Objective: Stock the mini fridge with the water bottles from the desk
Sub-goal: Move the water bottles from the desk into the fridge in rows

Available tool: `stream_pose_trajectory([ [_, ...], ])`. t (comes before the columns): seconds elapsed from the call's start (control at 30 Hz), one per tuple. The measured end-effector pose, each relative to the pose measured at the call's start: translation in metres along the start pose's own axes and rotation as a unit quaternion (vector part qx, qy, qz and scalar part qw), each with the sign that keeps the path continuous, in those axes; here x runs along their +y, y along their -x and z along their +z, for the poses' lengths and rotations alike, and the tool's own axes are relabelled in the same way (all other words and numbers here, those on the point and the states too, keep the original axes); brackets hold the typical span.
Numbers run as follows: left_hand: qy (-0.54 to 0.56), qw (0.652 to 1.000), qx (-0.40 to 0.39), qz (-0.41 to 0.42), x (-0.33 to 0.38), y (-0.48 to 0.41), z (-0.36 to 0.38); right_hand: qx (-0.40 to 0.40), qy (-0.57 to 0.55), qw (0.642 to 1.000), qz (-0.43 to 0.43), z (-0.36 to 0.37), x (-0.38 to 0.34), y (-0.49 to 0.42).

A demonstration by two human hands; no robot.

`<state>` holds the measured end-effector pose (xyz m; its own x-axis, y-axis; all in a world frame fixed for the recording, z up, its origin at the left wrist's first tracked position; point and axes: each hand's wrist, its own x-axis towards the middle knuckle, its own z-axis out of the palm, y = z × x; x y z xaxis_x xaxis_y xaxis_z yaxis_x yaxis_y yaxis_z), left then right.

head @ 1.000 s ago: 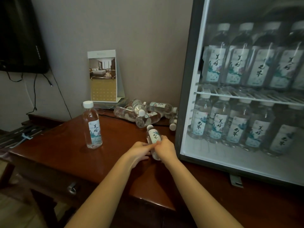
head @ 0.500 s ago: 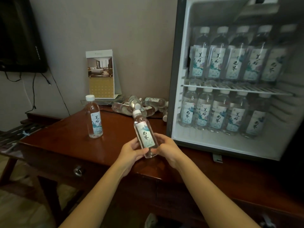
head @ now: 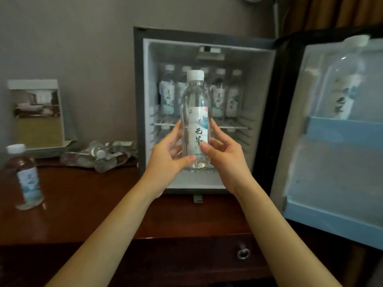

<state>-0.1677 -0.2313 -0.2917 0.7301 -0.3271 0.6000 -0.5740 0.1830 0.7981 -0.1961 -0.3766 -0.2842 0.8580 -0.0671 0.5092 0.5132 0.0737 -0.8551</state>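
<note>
I hold a clear water bottle (head: 194, 112) with a white cap upright in front of the open mini fridge (head: 259, 83). My left hand (head: 169, 160) grips its lower left side and my right hand (head: 224, 156) its lower right side. Behind it, several bottles (head: 218, 96) stand on the fridge's upper wire shelf; the lower shelf is mostly hidden by my hands. One bottle (head: 27, 179) stands upright on the wooden desk (head: 93, 204) at the left. A heap of lying bottles (head: 99, 156) rests by the wall, left of the fridge.
The fridge door (head: 335, 162) hangs open to the right, with a bottle (head: 342, 83) in its upper rack. A standing calendar card (head: 37, 112) leans at the wall on the left. A drawer with a ring pull (head: 242, 253) is below the desk edge.
Both hands have lifted the bottle from desk level up in front of the fridge opening and turned it upright. The view has swung right and back, so the open door now shows.
</note>
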Motion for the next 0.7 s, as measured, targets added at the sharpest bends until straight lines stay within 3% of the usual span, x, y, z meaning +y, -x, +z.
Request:
stream_pose_trajectory([
  [0.23,0.072,0.986,-0.104,0.105,0.057,-0.037,0.096,0.087,0.123,0.979,-0.140,-0.071,-0.103,0.032],
  [0.4,0.062,0.971,-0.160,0.167,0.087,-0.067,0.173,0.167,0.204,0.945,-0.194,-0.122,-0.162,0.050],
  [0.57,-0.006,0.965,-0.160,0.206,0.101,-0.097,0.237,0.221,0.269,0.914,-0.207,-0.171,-0.187,0.054],
  [0.7,-0.137,0.959,-0.085,0.233,0.105,-0.113,0.268,0.233,0.278,0.912,-0.192,-0.200,-0.186,0.049],
])
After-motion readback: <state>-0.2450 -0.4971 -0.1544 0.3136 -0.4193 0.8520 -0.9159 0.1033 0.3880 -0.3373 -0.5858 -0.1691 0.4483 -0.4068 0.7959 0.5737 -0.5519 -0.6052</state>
